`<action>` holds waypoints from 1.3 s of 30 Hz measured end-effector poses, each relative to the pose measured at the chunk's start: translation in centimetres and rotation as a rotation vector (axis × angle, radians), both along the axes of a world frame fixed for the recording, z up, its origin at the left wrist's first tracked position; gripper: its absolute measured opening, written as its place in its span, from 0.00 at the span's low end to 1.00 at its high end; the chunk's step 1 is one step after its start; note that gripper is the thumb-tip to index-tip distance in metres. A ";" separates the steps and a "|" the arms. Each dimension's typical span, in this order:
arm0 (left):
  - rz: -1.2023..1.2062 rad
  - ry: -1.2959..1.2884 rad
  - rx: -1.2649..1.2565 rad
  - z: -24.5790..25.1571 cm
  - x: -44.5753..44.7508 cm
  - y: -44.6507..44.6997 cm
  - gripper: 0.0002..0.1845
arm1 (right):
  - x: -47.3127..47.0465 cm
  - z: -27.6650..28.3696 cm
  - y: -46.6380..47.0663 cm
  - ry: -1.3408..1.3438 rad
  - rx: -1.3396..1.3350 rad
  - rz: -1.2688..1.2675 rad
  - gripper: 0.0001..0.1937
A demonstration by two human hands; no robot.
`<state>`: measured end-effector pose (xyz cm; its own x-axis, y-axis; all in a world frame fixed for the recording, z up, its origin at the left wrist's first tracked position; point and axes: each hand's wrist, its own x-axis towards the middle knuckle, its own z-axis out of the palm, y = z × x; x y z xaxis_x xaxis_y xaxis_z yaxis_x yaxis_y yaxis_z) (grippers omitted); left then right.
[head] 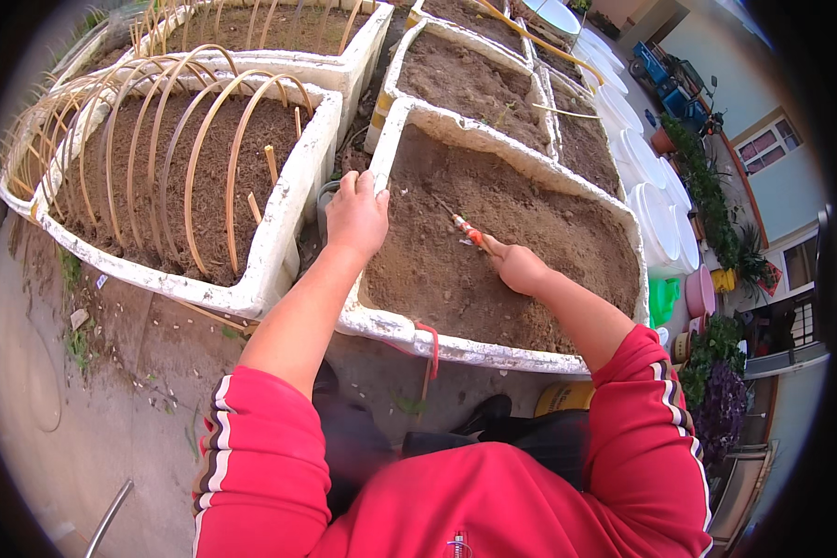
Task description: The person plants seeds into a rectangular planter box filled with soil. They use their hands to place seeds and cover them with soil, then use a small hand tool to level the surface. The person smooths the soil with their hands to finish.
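Observation:
In front of me stands a white foam planter box (460, 347) filled with brown soil (425, 272). My right hand (519, 267) holds a thin hand tool (466, 227) by its handle, which has orange and white wrapping near the front; its narrow metal end reaches into the soil, so the tip's shape cannot be told. My left hand (357, 213) rests on the box's left rim, fingers over the edge and no tool in it. A red cord (432, 349) loops over the near rim.
On the left, another foam box (272, 258) carries bent hoops (195, 174) over its soil. More soil-filled boxes (460, 84) stand beyond. White buckets (652, 223) line the right side, near a green container (662, 301) and a pink tub (700, 293). A yellow bucket (563, 397) sits below the near rim.

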<state>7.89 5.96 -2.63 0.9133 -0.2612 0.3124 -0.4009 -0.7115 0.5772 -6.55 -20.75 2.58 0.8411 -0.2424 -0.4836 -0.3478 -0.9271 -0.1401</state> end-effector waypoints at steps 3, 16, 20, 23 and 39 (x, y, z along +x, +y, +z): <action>-0.011 -0.006 -0.033 -0.1 -0.1 0.0 0.26 | -5.1 4.5 -0.3 0.081 -0.085 0.013 0.28; -0.018 -0.020 -0.024 0.3 -0.5 -0.2 0.27 | -0.8 3.6 1.7 -0.362 0.010 -0.195 0.27; -0.011 -0.058 -0.041 0.2 -0.3 -0.2 0.26 | 7.0 -2.4 8.3 -0.419 0.228 -0.523 0.30; 0.005 -0.101 -0.054 0.0 0.0 -0.3 0.24 | 7.9 -4.7 12.0 -0.335 0.585 -0.658 0.31; -0.043 0.045 -0.095 0.1 -0.2 -0.2 0.26 | 8.0 -3.1 10.1 -0.357 1.046 -0.819 0.29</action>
